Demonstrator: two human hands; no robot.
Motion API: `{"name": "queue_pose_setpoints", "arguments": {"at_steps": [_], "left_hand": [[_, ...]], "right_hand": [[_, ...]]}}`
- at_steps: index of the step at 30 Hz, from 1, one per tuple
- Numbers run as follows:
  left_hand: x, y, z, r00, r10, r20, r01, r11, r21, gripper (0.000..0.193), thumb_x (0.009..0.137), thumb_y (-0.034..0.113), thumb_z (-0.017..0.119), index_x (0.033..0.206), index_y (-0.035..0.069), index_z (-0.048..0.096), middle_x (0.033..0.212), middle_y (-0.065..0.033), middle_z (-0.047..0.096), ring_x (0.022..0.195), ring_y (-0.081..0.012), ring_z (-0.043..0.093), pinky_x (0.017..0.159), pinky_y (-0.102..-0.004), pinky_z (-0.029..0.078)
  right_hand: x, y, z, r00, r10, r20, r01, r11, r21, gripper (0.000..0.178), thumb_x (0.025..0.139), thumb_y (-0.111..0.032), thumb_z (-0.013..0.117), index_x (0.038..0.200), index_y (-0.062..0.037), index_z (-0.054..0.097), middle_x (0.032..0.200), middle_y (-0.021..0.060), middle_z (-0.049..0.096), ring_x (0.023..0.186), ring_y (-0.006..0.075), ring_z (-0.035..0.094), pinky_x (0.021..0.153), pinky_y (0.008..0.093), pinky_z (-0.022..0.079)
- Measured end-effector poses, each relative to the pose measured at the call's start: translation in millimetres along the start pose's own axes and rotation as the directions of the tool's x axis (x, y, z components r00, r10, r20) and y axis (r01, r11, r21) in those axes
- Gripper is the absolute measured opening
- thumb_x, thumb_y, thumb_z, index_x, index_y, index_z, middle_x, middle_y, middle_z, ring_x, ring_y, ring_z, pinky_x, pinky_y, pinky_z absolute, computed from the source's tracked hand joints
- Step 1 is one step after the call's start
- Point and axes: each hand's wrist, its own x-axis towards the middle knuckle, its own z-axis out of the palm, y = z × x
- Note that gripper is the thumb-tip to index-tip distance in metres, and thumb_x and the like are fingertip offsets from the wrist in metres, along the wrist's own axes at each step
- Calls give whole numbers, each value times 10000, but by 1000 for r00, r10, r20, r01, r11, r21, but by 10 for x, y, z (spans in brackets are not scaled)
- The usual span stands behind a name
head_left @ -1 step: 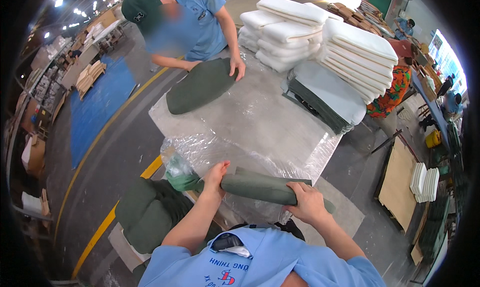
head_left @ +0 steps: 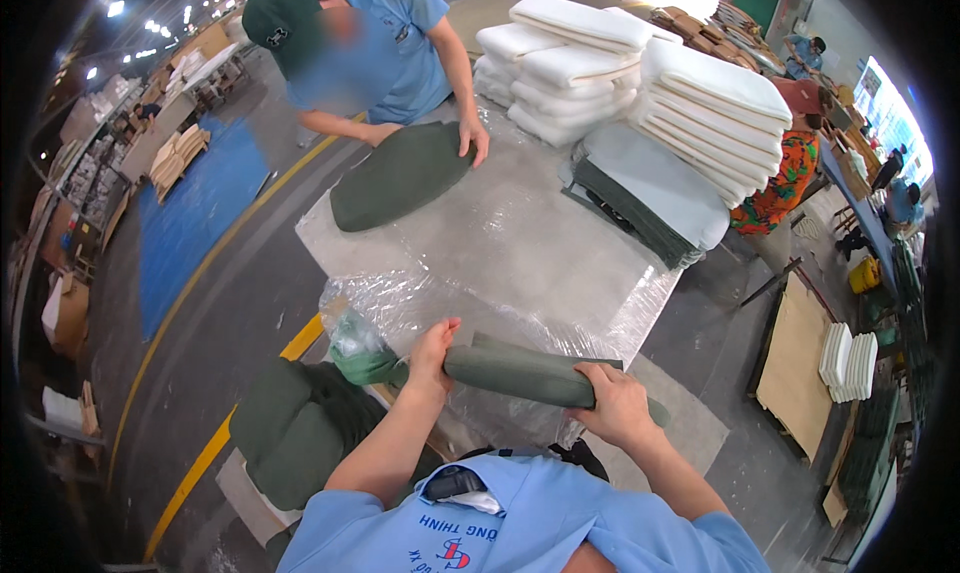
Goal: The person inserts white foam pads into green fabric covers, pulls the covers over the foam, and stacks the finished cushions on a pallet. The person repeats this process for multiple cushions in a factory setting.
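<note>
A dark green fabric-covered piece (head_left: pixel 520 373), shaped like a long cushion and seen nearly edge-on, lies across the near edge of the table between my hands. My left hand (head_left: pixel 431 361) is closed at its left end, fingers partly hidden. Toward its right end my right hand (head_left: pixel 612 403) grips it, thumb on top and the other fingers hidden. Beyond, on the plastic-wrapped table (head_left: pixel 500 238), a co-worker's hand (head_left: pixel 473 141) rests on a rounded dark green cushion (head_left: pixel 400 178).
White padded sheets (head_left: pixel 575 63) and more white pads (head_left: pixel 715 103) are stacked at the far right. Beside them lies a pile of grey-green pieces (head_left: pixel 655 178). Green covers (head_left: pixel 290 428) are heaped left of my left arm, near a green plastic bag (head_left: pixel 362 358).
</note>
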Motion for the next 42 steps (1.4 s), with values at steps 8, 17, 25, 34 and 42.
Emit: {"name": "queue_pose_setpoints", "arguments": {"at_steps": [8, 17, 25, 34, 42], "left_hand": [[-261, 337, 972, 949, 212, 232, -192, 975, -108, 536, 1049, 490, 618, 1474, 169, 555, 1475, -1, 559, 1368, -209, 466, 1124, -490, 367], [19, -86, 1899, 689, 56, 722, -504, 753, 423, 382, 1067, 325, 672, 1299, 23, 704, 1128, -41, 728, 1028, -138, 645, 943, -313, 502], [546, -381, 1579, 685, -125, 718, -709, 113, 696, 328, 1053, 294, 633, 1132, 9, 774, 973, -113, 790, 861, -186, 710, 806, -389, 549], [522, -958, 849, 713, 91, 695, -692, -64, 719, 376, 1051, 383, 576, 1137, 47, 719, 1047, -230, 751, 1011, -454, 696, 862, -506, 543], [431, -722, 795, 853, -130, 506, -522, -177, 834, 519, 972, 531, 670, 1155, 52, 750, 1064, -218, 764, 1033, -371, 730, 888, -476, 547]], "right_hand": [[-183, 265, -354, 782, 531, -325, -328, 796, 509, 503, 797, -133, 912, 1232, -8, 692, 1046, 160, 789, 926, 266, 763, 874, 375, 585], [-209, 148, -85, 573, 773, -273, 319, 96, 943, 590, 825, 6, 848, 1349, 8, 575, 1264, 131, 706, 1171, 259, 667, 1038, 413, 524], [-549, -325, 357, 703, 653, 282, -124, -277, 953, 507, 885, -123, 841, 1306, 46, 616, 1210, 146, 725, 1090, 266, 702, 909, 414, 577], [-887, 294, -38, 822, 267, 503, -565, 275, 778, 243, 1062, -293, 687, 1054, -50, 693, 885, 72, 749, 730, 113, 693, 666, 280, 589], [688, 1102, -375, 846, 515, 139, -465, 585, 664, 393, 1005, -179, 688, 1350, 8, 664, 1139, 108, 726, 799, 144, 703, 654, 302, 574]]}}
